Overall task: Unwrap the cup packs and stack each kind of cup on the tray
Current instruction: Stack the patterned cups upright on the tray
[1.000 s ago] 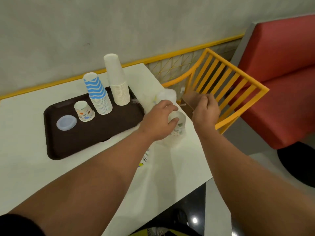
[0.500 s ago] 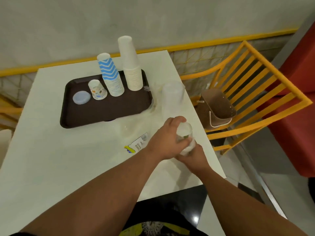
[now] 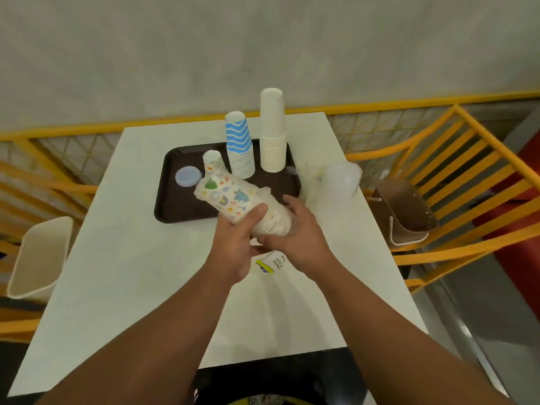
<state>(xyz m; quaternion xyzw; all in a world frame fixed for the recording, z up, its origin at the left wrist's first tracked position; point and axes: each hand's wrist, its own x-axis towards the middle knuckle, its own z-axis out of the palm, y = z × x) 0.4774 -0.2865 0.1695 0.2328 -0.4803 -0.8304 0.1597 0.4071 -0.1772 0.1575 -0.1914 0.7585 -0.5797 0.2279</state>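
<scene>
A: printed stack point(image 3: 233, 200) is held on its side in the air over the tray's point(image 3: 166, 209) near edge, closed end toward the lone printed cup point(image 3: 212, 162). Left hand point(image 3: 233, 244) wraps it from below, thumb on the print. Right hand point(image 3: 295, 229) clasps the open-rim end. Can't tell if film is on it

B: what's done?

A: blue zigzag stack point(image 3: 239, 144) and plain white stack point(image 3: 273, 133) stand upside down on the tray. One printed cup beside them, a lid point(image 3: 188, 176) at the left

B: left to do?

A: I'd say set this stack on that cup. Clear pack point(image 3: 339, 182) stands right of the tray, looks still wrapped. Loose film with a label point(image 3: 270, 263) lies on the table point(image 3: 117, 273) under the hands

B: versus half a second ago?

A: then the hands were low at the table's right edge, cupped round the stack end-on; a second ago they were further right, by the chair point(image 3: 455, 182). Now it's lifted and swung left toward the tray. The tray's stacks haven't moved, only the view shifted
</scene>
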